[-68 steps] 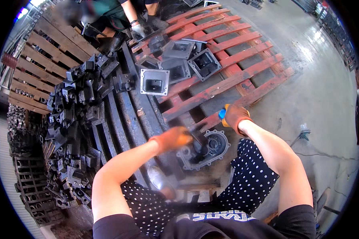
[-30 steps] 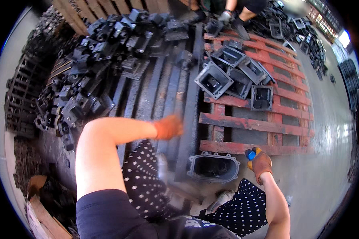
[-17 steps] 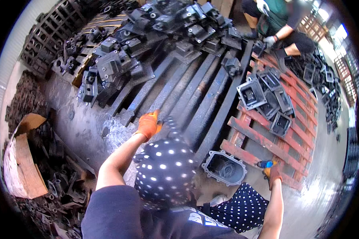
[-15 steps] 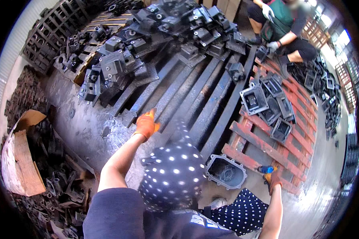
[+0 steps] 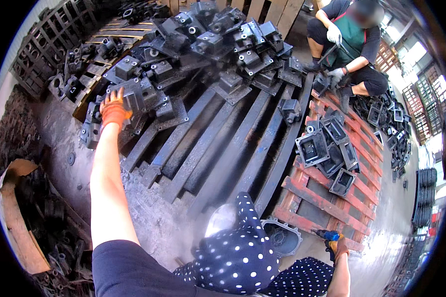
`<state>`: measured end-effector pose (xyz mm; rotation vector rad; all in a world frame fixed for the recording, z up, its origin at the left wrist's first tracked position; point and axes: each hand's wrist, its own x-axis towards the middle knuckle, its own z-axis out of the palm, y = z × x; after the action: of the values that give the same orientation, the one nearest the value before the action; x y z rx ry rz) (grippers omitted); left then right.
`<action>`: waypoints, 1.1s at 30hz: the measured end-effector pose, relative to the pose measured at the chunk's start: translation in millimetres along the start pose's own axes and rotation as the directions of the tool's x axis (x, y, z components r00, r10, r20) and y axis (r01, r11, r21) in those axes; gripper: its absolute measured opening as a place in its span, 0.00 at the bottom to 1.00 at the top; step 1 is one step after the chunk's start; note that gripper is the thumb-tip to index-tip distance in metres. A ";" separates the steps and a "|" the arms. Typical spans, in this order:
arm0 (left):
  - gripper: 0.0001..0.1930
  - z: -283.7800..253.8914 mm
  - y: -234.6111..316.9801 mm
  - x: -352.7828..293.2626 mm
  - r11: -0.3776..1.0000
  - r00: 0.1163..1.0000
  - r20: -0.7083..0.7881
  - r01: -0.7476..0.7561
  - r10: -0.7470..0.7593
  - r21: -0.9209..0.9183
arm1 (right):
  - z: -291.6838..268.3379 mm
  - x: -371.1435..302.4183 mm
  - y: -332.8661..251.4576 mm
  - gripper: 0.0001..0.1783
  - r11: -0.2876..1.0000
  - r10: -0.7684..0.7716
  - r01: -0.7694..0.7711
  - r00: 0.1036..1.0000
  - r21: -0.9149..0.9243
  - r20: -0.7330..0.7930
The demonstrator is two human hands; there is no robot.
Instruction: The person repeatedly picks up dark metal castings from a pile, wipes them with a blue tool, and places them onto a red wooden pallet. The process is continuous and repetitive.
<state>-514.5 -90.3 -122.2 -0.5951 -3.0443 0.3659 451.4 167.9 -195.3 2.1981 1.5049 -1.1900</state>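
Observation:
My left hand (image 5: 115, 110), in an orange glove, is stretched out to the far left. Its fingers are spread against the edge of a black box-shaped metal casting (image 5: 139, 96) at the near side of a heap. Whether they bear any of its weight I cannot tell. Low on the right, my gloved right hand (image 5: 339, 246) is wrapped round a blue hand-held power tool (image 5: 327, 234), whose dark tip points left over the red pallet (image 5: 302, 220). A grey oval metal housing (image 5: 295, 243) with coiled wire-like shavings inside lies left of that hand, partly behind my polka-dot-covered knee.
Dark slats (image 5: 223, 129) run beneath the heap. Several open rectangular housings (image 5: 312, 148) lie on the red pallet. A co-worker in a green apron (image 5: 351, 37) crouches at the far right with a tool. Scrap parts and a torn cardboard piece (image 5: 22, 218) fill the left side.
My left hand has moved away and to the left, from above the near slat ends onto the casting. My right hand keeps the power tool and has shifted slightly. The view has tilted.

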 end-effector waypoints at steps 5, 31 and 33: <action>0.43 6.4 -5.0 20.6 1.000 0.998 0.066 -0.009 0.011 -0.028 | 0.1 16.4 8.3 0.35 0.971 -0.045 0.079 0.988 -0.227 0.149; 0.12 124.1 33.3 -226.3 0.602 0.998 0.015 -0.024 0.060 -0.798 | 3.6 -5.4 7.7 0.13 0.988 -0.134 0.137 0.990 0.068 -0.035; 0.11 98.3 32.1 -228.9 0.659 0.990 -0.103 -0.015 -0.095 -0.752 | 2.8 -6.0 7.8 0.12 0.988 -0.124 0.127 0.991 0.082 -0.048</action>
<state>-296.5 -169.0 -219.1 -0.5131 -2.9494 -0.9696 455.8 158.7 -194.7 2.2245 1.6613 -1.2754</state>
